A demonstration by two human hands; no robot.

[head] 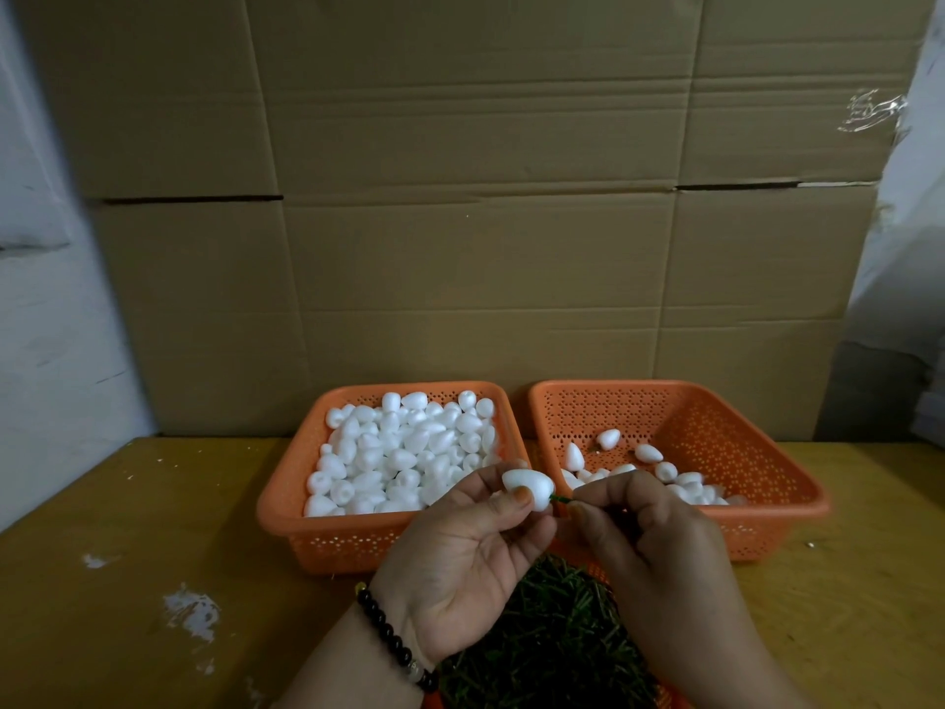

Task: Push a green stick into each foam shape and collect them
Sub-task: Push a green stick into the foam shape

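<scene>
My left hand (463, 555) pinches a white foam shape (527, 485) between thumb and fingertips, above the gap between two orange baskets. My right hand (644, 545) pinches a thin green stick (560, 499) whose tip meets the narrow end of that foam shape. The left basket (286, 483) is heaped with plain white foam shapes. The right basket (777, 483) holds several foam shapes along its near side. A pile of green sticks (547, 637) lies below my hands in an orange tray, mostly hidden.
A yellow-brown table (128, 580) with white paint marks carries the baskets. A wall of flattened cardboard (460, 197) stands right behind them. A black bead bracelet (388, 637) circles my left wrist.
</scene>
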